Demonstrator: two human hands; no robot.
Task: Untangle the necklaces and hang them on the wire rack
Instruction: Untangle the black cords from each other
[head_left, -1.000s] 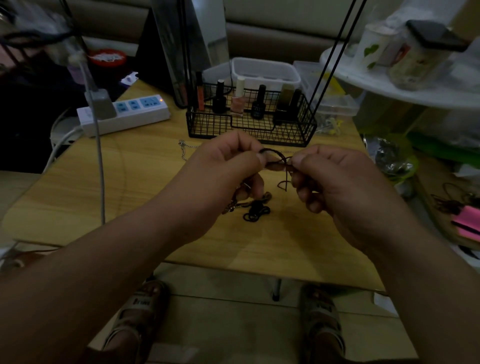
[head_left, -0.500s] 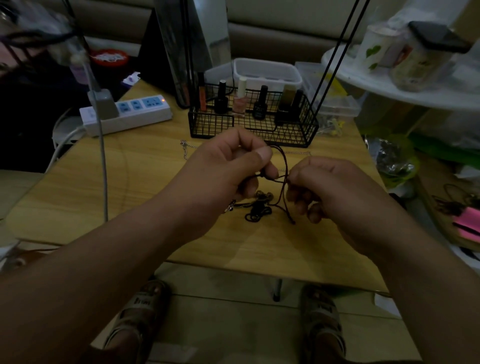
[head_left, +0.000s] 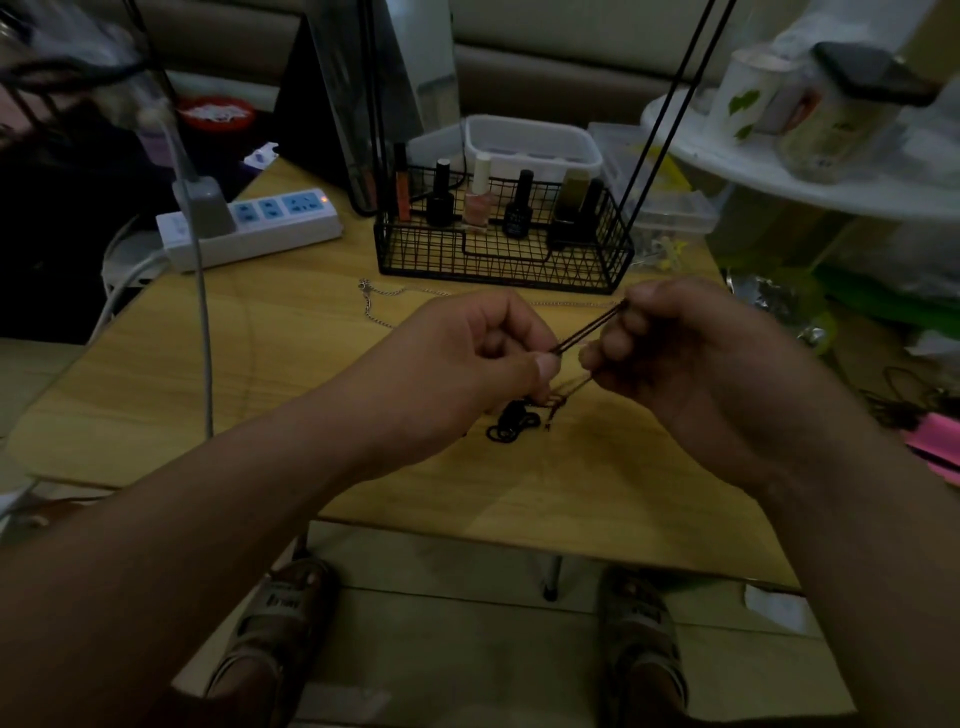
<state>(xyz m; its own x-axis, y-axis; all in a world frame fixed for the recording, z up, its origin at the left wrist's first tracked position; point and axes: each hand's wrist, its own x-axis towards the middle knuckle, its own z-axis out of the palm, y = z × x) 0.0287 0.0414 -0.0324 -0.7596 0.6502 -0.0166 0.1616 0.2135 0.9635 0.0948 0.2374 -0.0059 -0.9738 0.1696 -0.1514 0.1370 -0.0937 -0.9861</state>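
Necklaces (head_left: 511, 426) lie knotted in a small black heap on the counter (head_left: 285, 389), directly under the hands. One dark cord (head_left: 589, 327) rises from that heap, as far as I can tell, and is drawn taut in the air between the hands. The left hand (head_left: 478, 364) has thumb and fingers pinched together on the cord's lower end. The right hand (head_left: 696, 364) has its fingers clamped on the upper end, a little farther from the body. A silver chain (head_left: 395, 291) lies loose on the counter just in front of the rack (head_left: 498, 265), apart from the heap. The rack's rods carry nothing where they show, though their top is out of frame. I judge the task to be early: one cord is being teased free, the knot remains, and no necklace can be seen hung.
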